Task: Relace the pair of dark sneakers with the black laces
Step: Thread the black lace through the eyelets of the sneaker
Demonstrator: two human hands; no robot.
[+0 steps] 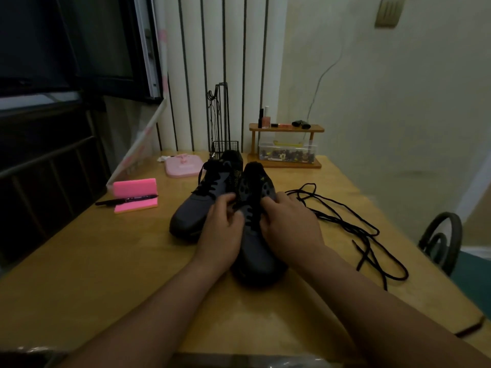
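Wooden worktop [106, 261], dim room | left hand [223, 224] grip: fingers curled round near sneaker [255, 251], left side | right hand [289, 224] grip: curled round its right side | other sneaker [191, 211] just beside it, laced | loose black lace [328, 217] on worktop, near right hand | pink block [134, 187], pen [127, 200] far left

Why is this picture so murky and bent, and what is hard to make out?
Head view: dim yellowish light leaves the nearer sneaker and far sneaker as dark shapes; head view: the wide lens bows the table edges and the wall stripes; head view: a faint sheen lies on its near part, while the loose lace shows clearly.
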